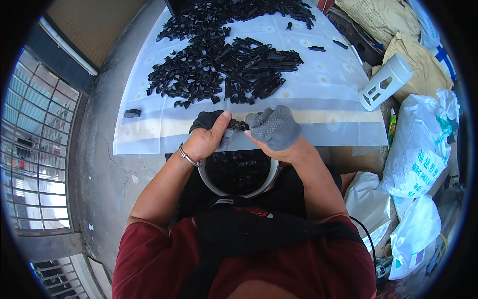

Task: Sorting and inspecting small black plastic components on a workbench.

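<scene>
1. In front of us, above the near edge of the table [343, 74], we hold a small black piece [240, 125] between our two hands, level and roughly crosswise.
2. Our left hand [206, 133], partly covered by a black glove with the thumb bare, is clamped on the piece's left end, thumb on the upper side.
3. Our right hand [274, 128], in a grey dotted glove with a bare thumb, is closed around the right end; its fingers are bent together, and we cannot tell exactly where each tip presses.
4. Just below our hands, on the near side, we have a round pale bucket [275, 175] with black pieces inside it.
5. Beyond our hands lies a heap of short curved black pieces [189, 74] on the left, touching a heap of longer black pieces [261, 62] on the right; another black heap [249, 11] spreads at the far end.
6. One dark block [132, 113] lies alone on the left.
7. Near the right edge we see a white cylinder [386, 82] with cut-out openings, and beyond the table, a white plastic bag [416, 144].
</scene>
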Demonstrator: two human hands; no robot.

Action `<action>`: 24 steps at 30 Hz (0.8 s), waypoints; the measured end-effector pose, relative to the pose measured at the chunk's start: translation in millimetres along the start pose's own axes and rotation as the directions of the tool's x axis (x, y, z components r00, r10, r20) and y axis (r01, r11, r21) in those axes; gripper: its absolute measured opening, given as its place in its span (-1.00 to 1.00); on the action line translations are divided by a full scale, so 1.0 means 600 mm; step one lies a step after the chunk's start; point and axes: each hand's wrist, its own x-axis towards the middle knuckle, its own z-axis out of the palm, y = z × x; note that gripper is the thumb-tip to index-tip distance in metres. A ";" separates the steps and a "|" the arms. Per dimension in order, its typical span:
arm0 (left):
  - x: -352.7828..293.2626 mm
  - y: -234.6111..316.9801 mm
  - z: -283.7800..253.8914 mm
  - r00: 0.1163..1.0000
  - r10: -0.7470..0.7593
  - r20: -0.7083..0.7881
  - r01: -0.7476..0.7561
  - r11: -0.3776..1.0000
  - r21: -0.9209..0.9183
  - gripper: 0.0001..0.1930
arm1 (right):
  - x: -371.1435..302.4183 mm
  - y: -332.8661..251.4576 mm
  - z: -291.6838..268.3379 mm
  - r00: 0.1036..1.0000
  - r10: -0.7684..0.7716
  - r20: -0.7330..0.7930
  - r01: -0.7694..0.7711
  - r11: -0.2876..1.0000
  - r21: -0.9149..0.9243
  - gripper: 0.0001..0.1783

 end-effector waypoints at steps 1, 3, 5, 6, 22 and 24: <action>0.001 0.004 -0.003 1.000 0.001 0.001 -0.001 1.000 0.000 -0.55 | 0.001 0.002 -0.002 1.000 0.001 -0.001 -0.001 1.000 -0.001 -0.77; 0.005 0.013 -0.009 0.996 0.064 0.068 -0.069 0.995 0.067 -0.54 | 0.004 0.010 -0.005 0.999 0.030 0.023 -0.030 1.000 -0.001 -0.78; 0.011 0.012 -0.013 0.992 0.080 0.093 -0.086 0.994 0.061 -0.54 | -0.004 0.010 0.002 0.998 0.043 -0.038 -0.041 0.998 0.049 -0.79; 0.011 0.011 -0.014 0.988 0.095 0.118 -0.102 0.993 0.054 -0.53 | -0.007 0.009 0.005 0.993 0.058 -0.099 -0.048 0.994 0.101 -0.80; -0.019 0.028 -0.034 0.967 0.112 0.227 -0.192 0.910 0.368 -0.61 | 0.002 -0.049 0.039 0.973 0.198 0.116 -0.226 0.913 0.340 -0.79; -0.007 0.018 -0.044 0.968 0.130 0.215 -0.234 0.772 0.591 -0.61 | 0.011 -0.014 0.024 0.963 0.184 0.196 -0.233 0.936 0.265 -0.77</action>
